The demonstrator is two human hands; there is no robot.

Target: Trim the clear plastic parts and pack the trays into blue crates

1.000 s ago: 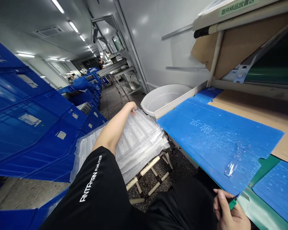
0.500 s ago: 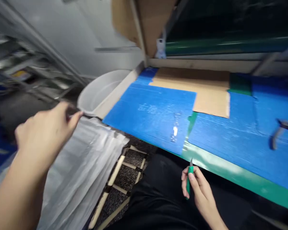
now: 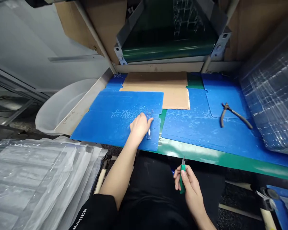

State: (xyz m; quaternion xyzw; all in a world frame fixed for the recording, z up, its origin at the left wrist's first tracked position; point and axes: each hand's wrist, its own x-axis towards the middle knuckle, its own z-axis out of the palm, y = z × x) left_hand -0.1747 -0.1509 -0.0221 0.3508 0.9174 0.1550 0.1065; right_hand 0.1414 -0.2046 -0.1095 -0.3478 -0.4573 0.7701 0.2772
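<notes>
My right hand (image 3: 188, 182) is closed around a green-handled craft knife (image 3: 182, 179), its pointed metal blade facing up and away from me, just in front of the table edge. Over the blue plastic sheet (image 3: 100, 111) my left hand (image 3: 139, 126) reaches palm down, thumb stretched to the right and apart from the fingers. Its fingertips are partly hidden. Beside the thumb lies a small clear plastic piece (image 3: 148, 134), partly covered by the hand; I see no grip on it.
Nippers (image 3: 227, 107) lie on the right blue sheets. Brown cardboard (image 3: 176, 99) lies behind, below a green conveyor belt (image 3: 168, 48). Wrapped clear plastic goods (image 3: 273, 95) stand at right. At left are a white tub (image 3: 46, 111) and stacked plastic bags (image 3: 33, 179).
My left hand has moved right, from beside the stacked bags to above the blue sheet near the clear piece. The view has swung right. My right hand keeps hold of the craft knife.
</notes>
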